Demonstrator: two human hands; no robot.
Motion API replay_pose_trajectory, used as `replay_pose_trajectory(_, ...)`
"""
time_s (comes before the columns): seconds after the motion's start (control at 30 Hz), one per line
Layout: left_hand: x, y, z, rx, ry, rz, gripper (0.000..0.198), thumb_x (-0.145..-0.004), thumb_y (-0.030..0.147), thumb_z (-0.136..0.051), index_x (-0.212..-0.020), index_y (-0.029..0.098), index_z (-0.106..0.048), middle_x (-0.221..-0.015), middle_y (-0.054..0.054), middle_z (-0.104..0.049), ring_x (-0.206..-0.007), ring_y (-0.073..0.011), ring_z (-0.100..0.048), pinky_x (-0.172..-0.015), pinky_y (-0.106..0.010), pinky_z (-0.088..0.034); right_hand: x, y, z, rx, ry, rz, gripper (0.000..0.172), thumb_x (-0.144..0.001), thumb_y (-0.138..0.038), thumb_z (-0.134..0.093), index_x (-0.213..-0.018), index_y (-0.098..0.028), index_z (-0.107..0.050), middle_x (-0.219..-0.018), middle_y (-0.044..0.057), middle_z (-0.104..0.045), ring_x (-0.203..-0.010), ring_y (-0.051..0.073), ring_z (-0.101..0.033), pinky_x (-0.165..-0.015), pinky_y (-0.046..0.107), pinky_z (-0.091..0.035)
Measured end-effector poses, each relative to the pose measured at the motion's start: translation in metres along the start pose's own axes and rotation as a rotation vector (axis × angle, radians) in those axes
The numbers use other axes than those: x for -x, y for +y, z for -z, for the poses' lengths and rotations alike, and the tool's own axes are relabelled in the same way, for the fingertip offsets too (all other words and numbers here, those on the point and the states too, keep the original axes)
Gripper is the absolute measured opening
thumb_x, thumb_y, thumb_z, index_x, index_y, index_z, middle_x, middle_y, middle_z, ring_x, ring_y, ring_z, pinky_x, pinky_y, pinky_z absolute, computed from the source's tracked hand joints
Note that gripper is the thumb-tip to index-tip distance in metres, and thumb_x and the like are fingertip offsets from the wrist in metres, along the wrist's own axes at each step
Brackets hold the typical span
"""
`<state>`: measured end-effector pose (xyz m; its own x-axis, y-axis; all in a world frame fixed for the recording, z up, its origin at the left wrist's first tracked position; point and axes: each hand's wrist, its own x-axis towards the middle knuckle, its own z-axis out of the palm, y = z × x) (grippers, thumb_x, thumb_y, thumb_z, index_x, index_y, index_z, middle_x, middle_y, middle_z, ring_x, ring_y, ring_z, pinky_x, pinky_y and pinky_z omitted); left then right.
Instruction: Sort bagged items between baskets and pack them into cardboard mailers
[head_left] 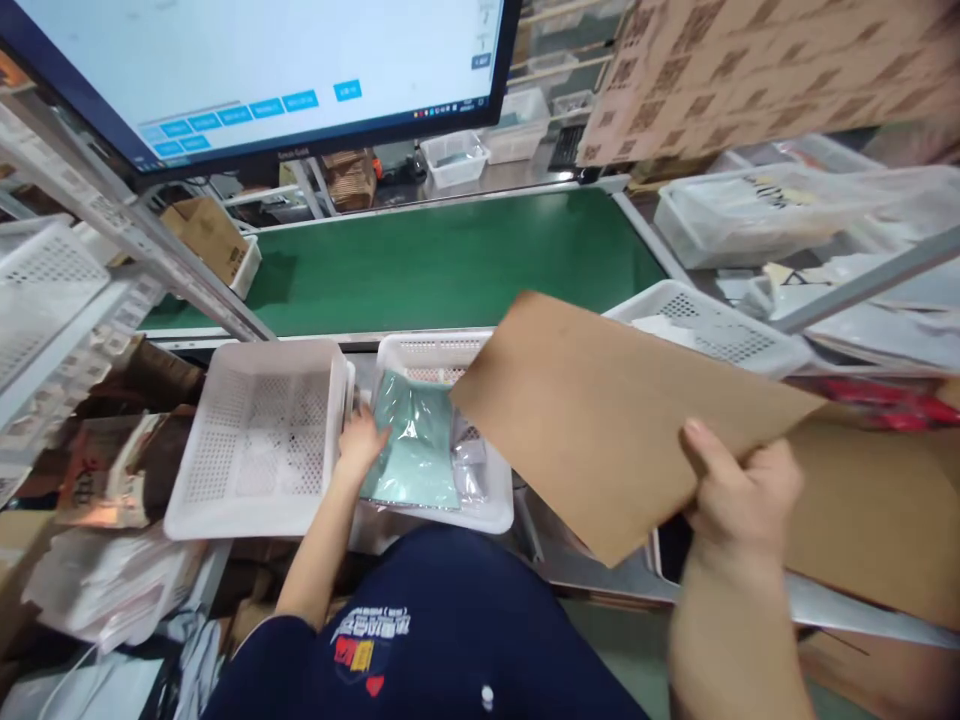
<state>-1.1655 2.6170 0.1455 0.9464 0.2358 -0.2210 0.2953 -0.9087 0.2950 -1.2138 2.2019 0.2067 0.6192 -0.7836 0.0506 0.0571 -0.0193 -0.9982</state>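
My right hand point(742, 490) grips a flat brown cardboard sheet point(600, 410) by its near right edge, thumb on top. The sheet is held tilted above the bench and covers the right side of a white basket point(498, 500). In that basket lies a teal item in clear, shiny plastic point(415, 440), with a small clear-wrapped packet point(470, 470) beside it. At the basket's left rim, my left hand point(362, 440) has its thumb apart from its fingers and reaches the teal package's edge. Its fingertips are partly unclear.
Left of my hand stands another white basket point(176, 510). Beyond runs a green conveyor belt point(450, 255), with a monitor point(300, 70) overhead. A perforated white basket point(750, 335) sits to the right, near more cardboard point(877, 500). A metal post point(187, 255) rises at left.
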Motion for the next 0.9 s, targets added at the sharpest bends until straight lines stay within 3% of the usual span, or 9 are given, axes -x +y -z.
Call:
replay_pose_trajectory(0.1,0.020,-0.014,-0.013,-0.210,-0.126,0.094,0.050,-0.102,0.038,-0.067,-0.136,0.002,-0.061,-0.127,-0.032,-0.075,-0.120,-0.0474,-0.076,-0.097,-0.052,-0.060,-0.001,-0.004,0.028,0.084,0.030,-0.077,0.049,-0.043,-0.046,-0.086,-0.086,-0.028,-0.073,-0.109,0.012,-0.083,-0.098,0.036,-0.077,-0.105,0.062,-0.058)
replay_pose_trajectory(0.3,0.015,-0.013,-0.009,-0.135,-0.067,-0.072,0.022,-0.107,0.026,-0.053,-0.122,0.016,-0.066,-0.120,-0.018,-0.079,-0.116,-0.0357,-0.077,-0.094,-0.040,-0.056,0.009,0.005,0.048,0.112,0.097,-0.122,0.044,-0.040,-0.045,-0.087,-0.080,-0.030,-0.075,-0.108,0.013,-0.084,-0.104,0.042,-0.078,-0.108,0.067,-0.056)
replay_pose_trajectory(0.43,0.006,-0.007,-0.010,0.209,0.020,-0.269,0.008,-0.101,0.029,-0.059,-0.101,0.022,-0.063,-0.096,-0.005,-0.076,-0.088,-0.0235,-0.073,-0.082,-0.033,-0.051,0.013,0.003,0.048,0.085,0.150,-0.078,0.043,-0.040,-0.043,-0.087,-0.079,-0.030,-0.075,-0.105,0.014,-0.084,-0.112,0.047,-0.078,-0.110,0.068,-0.056)
replay_pose_trajectory(0.53,0.000,-0.005,-0.020,0.629,0.100,-0.356,0.021,-0.095,0.040,-0.064,-0.085,0.023,-0.057,-0.079,0.001,-0.064,-0.070,-0.0165,-0.060,-0.069,-0.028,-0.045,0.016,-0.005,0.051,0.087,0.164,-0.046,0.038,-0.041,-0.041,-0.087,-0.076,-0.031,-0.075,-0.103,0.015,-0.084,-0.121,0.050,-0.075,-0.113,0.070,-0.054)
replay_pose_trajectory(0.6,-0.007,-0.006,-0.029,0.833,0.125,-0.313,0.027,-0.091,0.046,-0.068,-0.084,0.023,-0.054,-0.078,0.002,-0.061,-0.070,-0.0152,-0.059,-0.068,-0.027,-0.047,0.019,-0.012,0.054,0.089,0.197,-0.029,0.037,-0.040,-0.040,-0.087,-0.074,-0.031,-0.074,-0.106,0.016,-0.085,-0.128,0.053,-0.072,-0.117,0.072,-0.052)
replay_pose_trajectory(0.7,-0.021,-0.010,-0.046,0.837,0.101,-0.164,0.026,-0.086,0.038,-0.071,-0.103,0.021,-0.061,-0.104,-0.007,-0.074,-0.091,-0.0217,-0.072,-0.084,-0.034,-0.059,0.027,-0.024,0.060,0.127,0.218,0.008,0.034,-0.042,-0.043,-0.088,-0.072,-0.034,-0.074,-0.112,0.013,-0.085,-0.135,0.052,-0.069,-0.117,0.070,-0.053)
replay_pose_trajectory(0.77,-0.027,-0.010,-0.057,0.632,0.076,-0.148,0.049,-0.085,0.026,-0.072,-0.132,0.017,-0.063,-0.140,-0.019,-0.072,-0.126,-0.0322,-0.072,-0.106,-0.046,-0.060,0.034,-0.033,0.065,0.182,0.216,0.005,0.032,-0.047,-0.047,-0.089,-0.074,-0.037,-0.076,-0.115,0.012,-0.085,-0.131,0.049,-0.072,-0.110,0.068,-0.059)
replay_pose_trajectory(0.83,-0.029,-0.006,-0.069,0.404,0.075,-0.223,0.069,-0.088,0.022,-0.072,-0.154,0.013,-0.055,-0.165,-0.027,-0.056,-0.155,-0.0411,-0.054,-0.125,-0.056,-0.049,0.037,-0.043,0.067,0.243,0.182,-0.085,0.034,-0.051,-0.050,-0.090,-0.082,-0.038,-0.080,-0.117,0.012,-0.084,-0.116,0.048,-0.078,-0.092,0.065,-0.065)
replay_pose_trajectory(0.9,-0.028,0.007,-0.082,0.238,0.068,-0.347,0.072,-0.097,0.028,-0.070,-0.164,0.011,-0.051,-0.175,-0.030,-0.043,-0.168,-0.0460,-0.034,-0.134,-0.062,-0.036,0.033,-0.053,0.064,0.282,0.079,-0.202,0.046,-0.056,-0.052,-0.090,-0.099,-0.037,-0.083,-0.115,0.013,-0.084,-0.094,0.043,-0.080,-0.071,0.058,-0.066)
